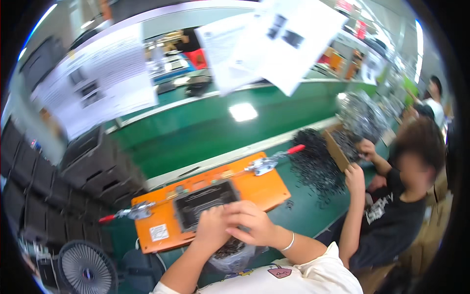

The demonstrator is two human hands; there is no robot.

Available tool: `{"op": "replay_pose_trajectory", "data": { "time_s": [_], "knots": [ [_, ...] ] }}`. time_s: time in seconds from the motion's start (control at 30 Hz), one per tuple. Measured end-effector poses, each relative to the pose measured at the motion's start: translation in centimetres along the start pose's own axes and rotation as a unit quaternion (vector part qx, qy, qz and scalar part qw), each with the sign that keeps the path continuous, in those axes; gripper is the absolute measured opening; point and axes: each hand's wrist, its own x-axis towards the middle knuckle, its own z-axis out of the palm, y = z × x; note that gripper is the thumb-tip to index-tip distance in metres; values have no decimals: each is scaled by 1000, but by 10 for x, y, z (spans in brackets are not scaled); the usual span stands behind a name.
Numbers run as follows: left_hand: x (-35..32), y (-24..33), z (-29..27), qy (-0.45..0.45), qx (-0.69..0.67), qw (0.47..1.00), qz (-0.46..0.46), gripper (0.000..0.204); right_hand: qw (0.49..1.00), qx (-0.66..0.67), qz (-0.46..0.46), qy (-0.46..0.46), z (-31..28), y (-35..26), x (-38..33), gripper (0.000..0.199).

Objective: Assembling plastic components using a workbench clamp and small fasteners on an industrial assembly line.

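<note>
My left hand (211,229) and my right hand (252,224) meet over the near edge of a black rectangular panel (205,198). Both have curled fingers pressed together at the tips; whatever they pinch, if anything, is hidden. The panel lies on an orange fixture board (267,188). One red-handled toggle clamp (139,211) is mounted at the board's left end, another toggle clamp (264,165) at its far right. Just below my hands, partly covered by them, sits a clear plastic bag (240,259) with small dark parts in it.
Stacked black trays (93,161) stand at the left, above a round fan (87,269). On the green bench, right of the board, lies a heap of small black parts (316,166) beside a cardboard box (338,149). A co-worker (396,210) reaches into that box. Paper sheets (274,44) hang ahead.
</note>
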Motion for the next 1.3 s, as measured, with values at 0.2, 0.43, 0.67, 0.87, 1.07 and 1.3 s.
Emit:
{"op": "replay_pose_trajectory", "data": {
  "time_s": [0.2,0.43,0.67,0.87,1.07,1.3],
  "knots": [
    [1,13,-7,10,9,1000,-20,31,965,-168,145,142,-34,-3,-100,14],
    [1,17,-4,12,37,999,-18,30,854,-292,417,108,-82,47,-151,35],
    [-4,20,-15,97,-42,994,-9,32,846,-260,465,43,-92,43,-117,16],
    [-17,34,-48,143,-226,964,10,41,790,411,444,-94,-67,-12,-40,42],
    [-17,16,-72,106,-269,957,0,45,718,489,405,-286,-12,10,29,52],
    [-23,-8,-67,138,-311,939,-58,31,763,424,376,-311,5,15,44,53]
  ]
}}
